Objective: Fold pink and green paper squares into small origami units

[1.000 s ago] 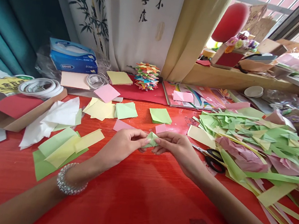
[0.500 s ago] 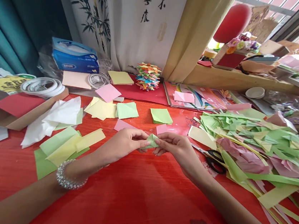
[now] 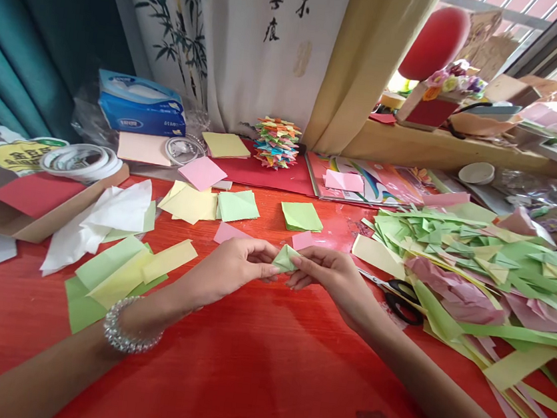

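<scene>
A small folded piece of light green paper (image 3: 285, 259) is held up between my hands, above the middle of the red table (image 3: 250, 367). My left hand (image 3: 239, 261) pinches its left side between thumb and fingers; a clear beaded bracelet circles that wrist. On the other side my right hand (image 3: 324, 271) grips the paper's right edge with thumb and forefinger. Just beyond the hands lie small pink paper pieces (image 3: 304, 240) and a stack of green squares (image 3: 302, 216). Black-handled scissors (image 3: 402, 298) rest to the right of my right hand.
Folded green pieces (image 3: 466, 240) and paper strips heap up on the right. Yellow and green sheets (image 3: 124, 279) lie left, near white tissue (image 3: 106, 223) and a cardboard tray (image 3: 35, 228) with tape rolls. A colourful paper model (image 3: 276, 143) stands at the back beside a blue tissue pack (image 3: 142, 106).
The fingers of my right hand have shifted slightly on the folded paper, and more of its green face shows. Both hands stay in nearly the same place.
</scene>
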Demonstrator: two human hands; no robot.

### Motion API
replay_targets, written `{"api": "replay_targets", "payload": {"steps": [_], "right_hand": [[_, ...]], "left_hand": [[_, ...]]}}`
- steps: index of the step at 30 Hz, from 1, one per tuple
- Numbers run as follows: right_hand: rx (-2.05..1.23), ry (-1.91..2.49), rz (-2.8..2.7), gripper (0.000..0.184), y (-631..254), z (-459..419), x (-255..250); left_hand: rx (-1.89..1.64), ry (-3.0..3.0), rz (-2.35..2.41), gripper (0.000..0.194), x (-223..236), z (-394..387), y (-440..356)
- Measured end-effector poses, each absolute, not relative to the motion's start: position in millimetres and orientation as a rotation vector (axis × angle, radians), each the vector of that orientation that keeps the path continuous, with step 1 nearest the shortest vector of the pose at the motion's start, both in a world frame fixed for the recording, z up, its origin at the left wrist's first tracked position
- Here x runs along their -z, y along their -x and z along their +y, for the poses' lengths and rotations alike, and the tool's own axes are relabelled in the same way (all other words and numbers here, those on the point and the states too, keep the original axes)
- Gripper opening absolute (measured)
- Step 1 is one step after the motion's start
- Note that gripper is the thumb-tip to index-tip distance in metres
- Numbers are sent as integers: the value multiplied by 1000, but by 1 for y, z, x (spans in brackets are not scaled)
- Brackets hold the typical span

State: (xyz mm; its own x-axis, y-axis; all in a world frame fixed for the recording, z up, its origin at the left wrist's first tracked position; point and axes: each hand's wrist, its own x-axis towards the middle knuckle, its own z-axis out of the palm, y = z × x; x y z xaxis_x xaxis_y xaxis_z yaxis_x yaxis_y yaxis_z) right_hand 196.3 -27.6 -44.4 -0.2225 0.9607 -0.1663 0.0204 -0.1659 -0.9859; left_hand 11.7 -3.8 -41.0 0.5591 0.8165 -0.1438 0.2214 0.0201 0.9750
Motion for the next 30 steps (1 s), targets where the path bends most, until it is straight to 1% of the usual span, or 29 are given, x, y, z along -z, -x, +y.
{"api": "replay_targets", "payload": {"steps": [4, 14, 18, 24, 27, 30], "right_hand": [[-1503, 1213, -1293, 25, -198, -27, 45], [-1603, 1136, -1234, 19, -204, -26, 41], [-1539, 1162, -1266, 20, -203, -26, 42], [-1524, 1149, -1296, 19, -200, -28, 45], [-1562, 1144, -1305, 17, -200, -28, 44], [-1568, 1142, -1291, 19, -202, -27, 43]], "left_hand": [[-619, -1491, 938, 18, 39, -5, -14], [-681, -1344, 867, 14, 38, -5, -12], [-665, -1277, 836, 18, 37, -5, -11], [-660, -1406, 957, 20, 35, -7, -15], [-674, -1477, 1004, 16, 36, -9, -16], [-668, -1492, 1017, 14, 34, -9, -15]]}}
